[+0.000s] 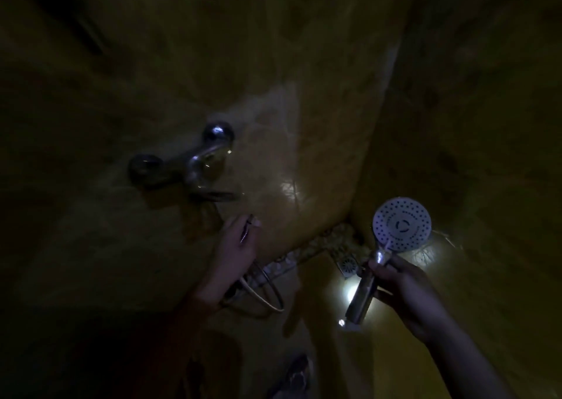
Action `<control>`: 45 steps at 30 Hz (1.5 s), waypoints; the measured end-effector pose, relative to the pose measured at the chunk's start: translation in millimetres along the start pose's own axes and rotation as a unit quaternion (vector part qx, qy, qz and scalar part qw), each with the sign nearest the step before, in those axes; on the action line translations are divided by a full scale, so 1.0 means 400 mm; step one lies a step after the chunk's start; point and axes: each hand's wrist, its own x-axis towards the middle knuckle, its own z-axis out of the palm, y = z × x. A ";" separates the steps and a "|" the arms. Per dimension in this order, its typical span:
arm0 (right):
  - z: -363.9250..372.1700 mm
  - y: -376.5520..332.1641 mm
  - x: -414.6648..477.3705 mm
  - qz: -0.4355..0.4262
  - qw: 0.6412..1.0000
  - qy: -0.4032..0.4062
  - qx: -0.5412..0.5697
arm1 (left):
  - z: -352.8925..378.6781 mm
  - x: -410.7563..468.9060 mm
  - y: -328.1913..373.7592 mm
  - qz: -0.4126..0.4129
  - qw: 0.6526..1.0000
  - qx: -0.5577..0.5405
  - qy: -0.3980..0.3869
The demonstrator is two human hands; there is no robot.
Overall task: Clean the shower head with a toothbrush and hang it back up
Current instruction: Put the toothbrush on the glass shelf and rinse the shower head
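Two hands show in near darkness. The right hand point(404, 289) has its fingers curled round the handle of the shower head point(401, 224), which faces the camera near the wall corner. The left hand point(234, 246) pinches a thin object point(245, 231), too dim to identify, below the tap point(194, 164). A hose point(267, 295) loops beneath.

One shower head point(401, 225), hose point(245, 232), tap point(194, 167); two hands point(234, 246) point(404, 286)
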 end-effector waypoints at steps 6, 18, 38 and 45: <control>0.089 -0.105 -0.057 -0.021 1.000 0.013 -0.005 | -0.084 0.065 0.070 -0.029 0.994 -0.109 0.002; 0.113 -0.144 -0.142 -0.003 0.999 0.049 0.020 | -0.111 -0.003 0.089 -0.023 0.995 -0.100 -0.014; 0.090 -0.152 -0.054 0.045 0.989 0.096 0.102 | 0.148 -0.076 0.329 0.017 0.978 0.103 -0.181; 0.069 -0.139 -0.015 0.045 0.982 0.085 0.164 | 0.222 -0.029 0.358 0.028 0.970 0.148 -0.188</control>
